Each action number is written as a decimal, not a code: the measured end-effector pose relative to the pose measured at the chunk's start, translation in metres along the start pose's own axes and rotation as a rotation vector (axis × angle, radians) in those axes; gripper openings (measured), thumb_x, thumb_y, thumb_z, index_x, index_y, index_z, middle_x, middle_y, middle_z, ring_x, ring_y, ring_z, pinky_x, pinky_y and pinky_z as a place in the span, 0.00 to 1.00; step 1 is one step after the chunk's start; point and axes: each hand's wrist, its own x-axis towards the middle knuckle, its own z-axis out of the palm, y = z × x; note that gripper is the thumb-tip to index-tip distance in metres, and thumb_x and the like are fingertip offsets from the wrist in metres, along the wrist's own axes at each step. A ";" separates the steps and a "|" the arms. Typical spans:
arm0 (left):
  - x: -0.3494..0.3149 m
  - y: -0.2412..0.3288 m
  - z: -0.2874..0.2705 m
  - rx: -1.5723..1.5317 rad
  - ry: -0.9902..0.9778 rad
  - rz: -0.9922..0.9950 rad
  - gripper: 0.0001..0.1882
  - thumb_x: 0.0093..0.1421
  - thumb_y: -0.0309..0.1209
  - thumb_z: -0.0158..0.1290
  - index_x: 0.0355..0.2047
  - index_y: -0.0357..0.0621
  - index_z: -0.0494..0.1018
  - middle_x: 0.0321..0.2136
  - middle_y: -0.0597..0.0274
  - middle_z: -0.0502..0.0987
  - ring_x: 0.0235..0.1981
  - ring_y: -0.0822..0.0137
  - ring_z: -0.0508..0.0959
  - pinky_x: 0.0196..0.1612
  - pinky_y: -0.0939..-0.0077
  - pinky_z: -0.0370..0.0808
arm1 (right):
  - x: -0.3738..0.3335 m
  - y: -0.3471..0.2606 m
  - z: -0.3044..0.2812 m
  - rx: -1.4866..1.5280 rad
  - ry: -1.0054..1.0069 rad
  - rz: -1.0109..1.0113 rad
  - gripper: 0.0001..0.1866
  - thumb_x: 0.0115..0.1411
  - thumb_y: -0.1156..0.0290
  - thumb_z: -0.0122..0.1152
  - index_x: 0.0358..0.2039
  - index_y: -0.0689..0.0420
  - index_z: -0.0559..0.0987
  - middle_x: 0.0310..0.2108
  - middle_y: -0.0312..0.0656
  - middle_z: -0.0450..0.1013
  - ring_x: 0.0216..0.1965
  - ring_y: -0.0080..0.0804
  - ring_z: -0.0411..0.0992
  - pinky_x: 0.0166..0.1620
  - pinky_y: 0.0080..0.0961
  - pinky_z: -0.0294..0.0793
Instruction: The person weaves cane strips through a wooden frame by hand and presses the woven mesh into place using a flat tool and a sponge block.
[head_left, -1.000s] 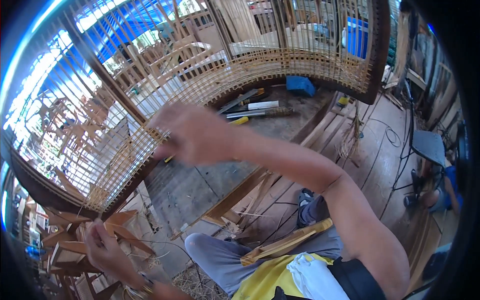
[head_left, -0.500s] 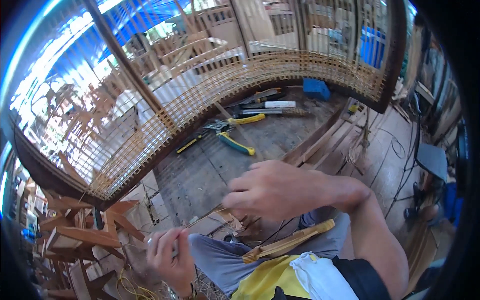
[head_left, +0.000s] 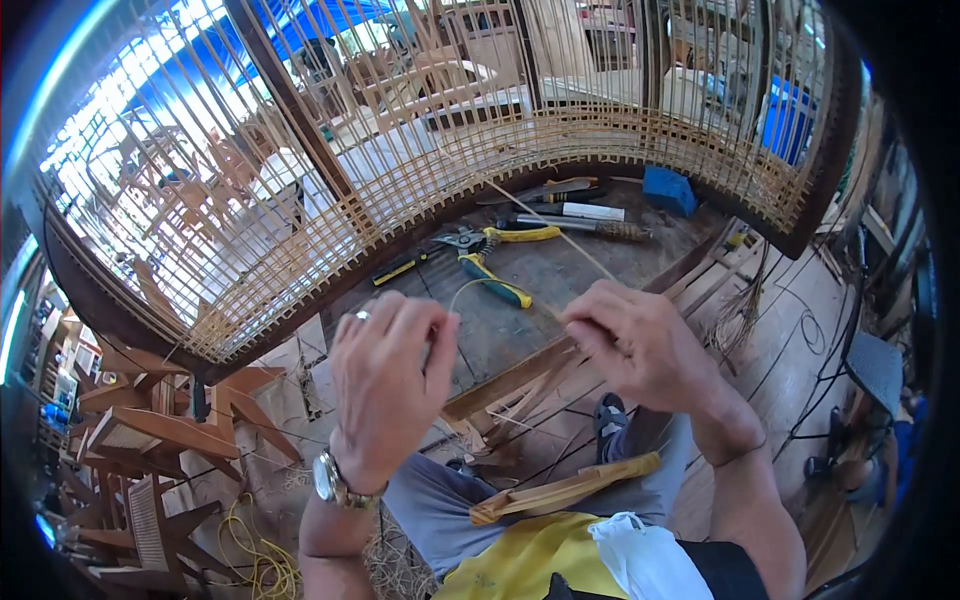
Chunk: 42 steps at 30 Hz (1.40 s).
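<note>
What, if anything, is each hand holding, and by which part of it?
A thin yellowish strand arcs from the left hand to the right hand, apparently pinched where the arc meets each; whether these are its ends cannot be told.

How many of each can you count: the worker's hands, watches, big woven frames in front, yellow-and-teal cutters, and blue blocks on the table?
Worker's hands: 2
Watch: 1
Woven frame: 1
Cutters: 1
Blue block: 1
Total: 6
</note>
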 end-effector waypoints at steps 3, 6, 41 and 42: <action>0.020 -0.008 0.001 0.086 0.014 -0.073 0.07 0.64 0.33 0.64 0.32 0.45 0.79 0.28 0.62 0.79 0.29 0.57 0.78 0.37 0.62 0.70 | 0.006 0.016 -0.008 -0.013 0.040 0.024 0.06 0.66 0.77 0.64 0.42 0.62 0.79 0.33 0.47 0.76 0.33 0.48 0.77 0.37 0.36 0.75; 0.038 -0.012 0.009 0.074 0.042 -0.059 0.09 0.65 0.34 0.64 0.32 0.43 0.79 0.28 0.61 0.79 0.28 0.56 0.79 0.35 0.62 0.72 | 0.020 0.028 -0.003 0.025 0.029 0.043 0.05 0.68 0.75 0.62 0.42 0.61 0.78 0.35 0.50 0.77 0.35 0.52 0.77 0.38 0.38 0.75; 0.176 -0.092 0.124 -0.087 0.165 -0.362 0.23 0.67 0.42 0.58 0.56 0.42 0.81 0.23 0.50 0.82 0.27 0.52 0.84 0.35 0.56 0.76 | 0.246 0.133 0.036 0.191 0.294 0.029 0.12 0.62 0.62 0.74 0.41 0.55 0.87 0.29 0.36 0.81 0.31 0.23 0.76 0.36 0.25 0.76; 0.178 -0.091 0.126 -0.104 0.194 -0.371 0.22 0.67 0.42 0.58 0.55 0.42 0.82 0.23 0.51 0.82 0.26 0.53 0.83 0.34 0.57 0.76 | 0.250 0.137 0.040 0.155 0.323 0.035 0.12 0.63 0.62 0.74 0.40 0.55 0.87 0.28 0.34 0.79 0.29 0.21 0.74 0.35 0.24 0.74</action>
